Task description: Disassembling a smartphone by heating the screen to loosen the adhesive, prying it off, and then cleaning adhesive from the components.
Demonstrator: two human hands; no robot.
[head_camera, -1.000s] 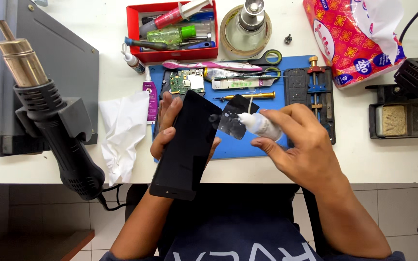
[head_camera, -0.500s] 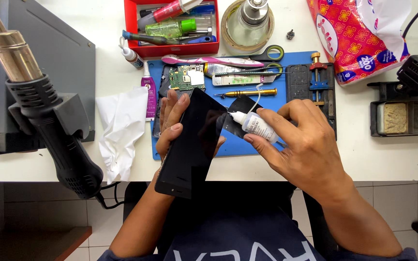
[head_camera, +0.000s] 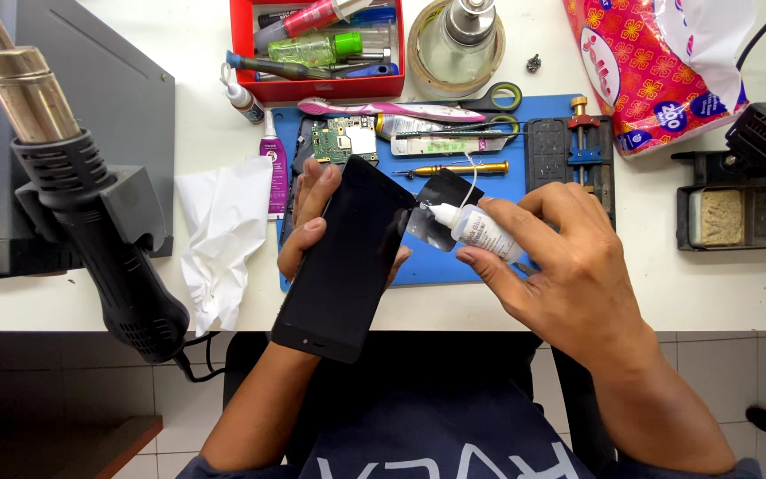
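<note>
left hand [head_camera: 312,222] grips tilted phone [head_camera: 347,257]; right hand [head_camera: 569,266] pinches glue bottle [head_camera: 480,232], nozzle at phone edge.

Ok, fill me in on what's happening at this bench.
A person holds a black phone screen panel tilted up in the left hand. The right hand grips a small white dropper bottle, its nozzle aimed at the panel's upper right edge. Both are over a blue work mat strewn with tools; a heat gun sits at left.
</note>
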